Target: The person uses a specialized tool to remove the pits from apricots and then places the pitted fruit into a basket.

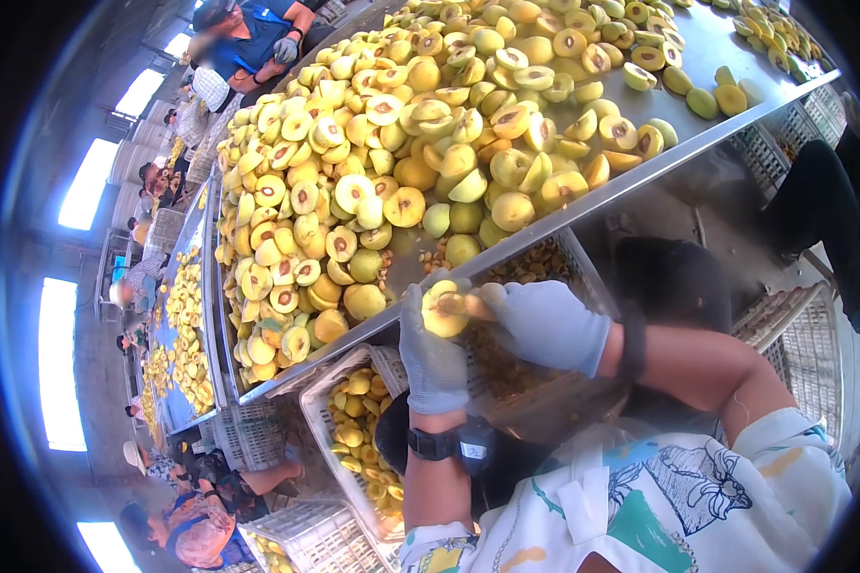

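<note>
My left hand, in a grey glove, holds a yellow peach half with its cut face up. My right hand, gloved too, is closed around a short brown-handled tool whose end meets the fruit; its tip cannot be made out. Both hands are just in front of the metal table's raised edge. A large heap of halved yellow peaches covers the table beyond them, many halves with brown pits or pit hollows showing. A few loose pits lie near the edge.
Below my left hand stands a white plastic crate of peach halves. Another crate with brown pits or scraps sits under the table edge. A co-worker stands at the far left; others work at a second table.
</note>
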`<state>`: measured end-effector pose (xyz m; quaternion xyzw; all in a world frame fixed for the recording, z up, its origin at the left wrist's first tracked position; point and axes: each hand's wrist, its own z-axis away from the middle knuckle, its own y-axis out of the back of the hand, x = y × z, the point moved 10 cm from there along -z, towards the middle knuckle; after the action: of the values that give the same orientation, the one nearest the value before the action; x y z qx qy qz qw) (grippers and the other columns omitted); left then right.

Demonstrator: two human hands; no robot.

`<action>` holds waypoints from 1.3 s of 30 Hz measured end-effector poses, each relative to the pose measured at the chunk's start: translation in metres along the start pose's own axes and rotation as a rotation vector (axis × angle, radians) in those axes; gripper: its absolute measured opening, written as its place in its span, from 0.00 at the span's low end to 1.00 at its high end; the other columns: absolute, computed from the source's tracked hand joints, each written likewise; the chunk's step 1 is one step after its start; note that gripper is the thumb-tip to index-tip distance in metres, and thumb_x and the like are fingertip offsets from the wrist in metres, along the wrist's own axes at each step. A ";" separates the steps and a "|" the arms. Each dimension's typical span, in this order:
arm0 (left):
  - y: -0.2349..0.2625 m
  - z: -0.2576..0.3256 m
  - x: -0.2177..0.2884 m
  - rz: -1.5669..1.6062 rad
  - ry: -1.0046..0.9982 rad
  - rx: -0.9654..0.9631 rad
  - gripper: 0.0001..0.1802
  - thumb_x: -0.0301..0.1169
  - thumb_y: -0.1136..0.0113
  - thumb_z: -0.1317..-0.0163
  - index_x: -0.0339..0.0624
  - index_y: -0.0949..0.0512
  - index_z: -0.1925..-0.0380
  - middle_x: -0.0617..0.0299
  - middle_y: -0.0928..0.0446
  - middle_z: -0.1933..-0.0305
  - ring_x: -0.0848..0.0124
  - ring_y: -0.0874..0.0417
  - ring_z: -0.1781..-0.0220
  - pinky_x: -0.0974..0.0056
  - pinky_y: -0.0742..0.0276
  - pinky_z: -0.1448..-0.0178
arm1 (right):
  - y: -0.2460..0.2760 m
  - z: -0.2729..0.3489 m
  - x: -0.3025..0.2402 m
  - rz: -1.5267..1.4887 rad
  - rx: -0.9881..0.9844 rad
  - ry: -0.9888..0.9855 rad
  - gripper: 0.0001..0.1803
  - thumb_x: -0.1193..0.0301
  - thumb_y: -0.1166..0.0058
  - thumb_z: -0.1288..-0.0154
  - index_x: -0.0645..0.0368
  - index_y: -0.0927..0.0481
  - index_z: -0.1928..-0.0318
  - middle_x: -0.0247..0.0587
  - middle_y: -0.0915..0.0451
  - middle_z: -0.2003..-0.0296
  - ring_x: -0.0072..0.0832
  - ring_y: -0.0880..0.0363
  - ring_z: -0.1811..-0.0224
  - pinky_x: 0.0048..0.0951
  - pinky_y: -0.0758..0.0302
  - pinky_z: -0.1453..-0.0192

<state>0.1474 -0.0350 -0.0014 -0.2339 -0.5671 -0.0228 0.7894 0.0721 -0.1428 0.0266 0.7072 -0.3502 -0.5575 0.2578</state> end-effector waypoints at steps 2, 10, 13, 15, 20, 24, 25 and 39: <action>-0.001 0.004 0.008 -0.106 -0.081 -0.014 0.26 0.48 0.62 0.24 0.36 0.29 0.46 0.48 0.20 0.52 0.60 0.18 0.51 0.57 0.19 0.45 | -0.003 0.000 -0.005 0.029 0.003 -0.004 0.12 0.67 0.47 0.35 0.59 0.28 0.55 0.46 0.18 0.72 0.44 0.16 0.71 0.43 0.20 0.69; -0.003 0.009 0.001 0.017 -0.094 0.133 0.24 0.47 0.63 0.23 0.37 0.28 0.50 0.53 0.21 0.59 0.63 0.19 0.57 0.61 0.20 0.49 | -0.021 0.002 -0.007 0.000 -0.065 -0.081 0.10 0.70 0.50 0.35 0.63 0.28 0.57 0.48 0.18 0.74 0.45 0.16 0.73 0.43 0.20 0.71; 0.003 0.010 -0.001 -0.045 -0.128 0.177 0.22 0.46 0.62 0.24 0.38 0.28 0.53 0.54 0.21 0.61 0.63 0.19 0.59 0.61 0.20 0.51 | -0.026 0.004 -0.008 -0.061 -0.175 -0.130 0.11 0.69 0.50 0.35 0.64 0.29 0.58 0.50 0.18 0.74 0.47 0.17 0.73 0.44 0.21 0.71; 0.006 0.009 -0.002 -0.026 -0.138 0.182 0.22 0.46 0.62 0.24 0.38 0.28 0.53 0.54 0.21 0.62 0.63 0.19 0.60 0.61 0.20 0.52 | -0.027 0.005 -0.010 -0.133 -0.151 -0.101 0.12 0.69 0.48 0.36 0.65 0.29 0.59 0.50 0.19 0.75 0.48 0.17 0.73 0.44 0.22 0.70; 0.009 0.006 0.002 -0.096 -0.186 0.199 0.22 0.46 0.61 0.25 0.38 0.28 0.53 0.54 0.21 0.63 0.64 0.19 0.63 0.61 0.19 0.56 | -0.035 0.005 -0.008 -0.283 -0.108 -0.071 0.14 0.68 0.45 0.38 0.65 0.28 0.57 0.53 0.20 0.76 0.47 0.18 0.74 0.42 0.22 0.70; 0.002 0.004 0.005 -0.079 -0.114 0.192 0.23 0.47 0.60 0.26 0.37 0.27 0.54 0.53 0.21 0.65 0.64 0.18 0.65 0.62 0.19 0.59 | -0.061 0.002 0.006 -0.923 -0.235 -0.184 0.16 0.65 0.47 0.36 0.66 0.26 0.55 0.42 0.22 0.76 0.31 0.22 0.81 0.32 0.23 0.74; 0.001 0.002 0.003 -0.082 -0.071 0.177 0.23 0.47 0.59 0.26 0.37 0.27 0.54 0.52 0.20 0.65 0.64 0.18 0.65 0.63 0.19 0.60 | -0.049 -0.002 0.004 -0.924 -0.239 -0.182 0.16 0.65 0.47 0.36 0.66 0.26 0.55 0.42 0.22 0.76 0.31 0.22 0.81 0.32 0.23 0.74; 0.006 -0.003 -0.021 0.067 0.032 0.118 0.22 0.44 0.58 0.27 0.36 0.26 0.54 0.51 0.20 0.64 0.63 0.17 0.64 0.61 0.18 0.57 | -0.041 0.009 0.008 -0.773 -0.549 -0.285 0.20 0.63 0.45 0.38 0.65 0.23 0.51 0.51 0.18 0.68 0.39 0.16 0.66 0.36 0.21 0.60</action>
<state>0.1445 -0.0353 -0.0233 -0.2053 -0.5466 0.0336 0.8112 0.0727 -0.1233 -0.0111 0.6080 0.0657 -0.7752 0.1585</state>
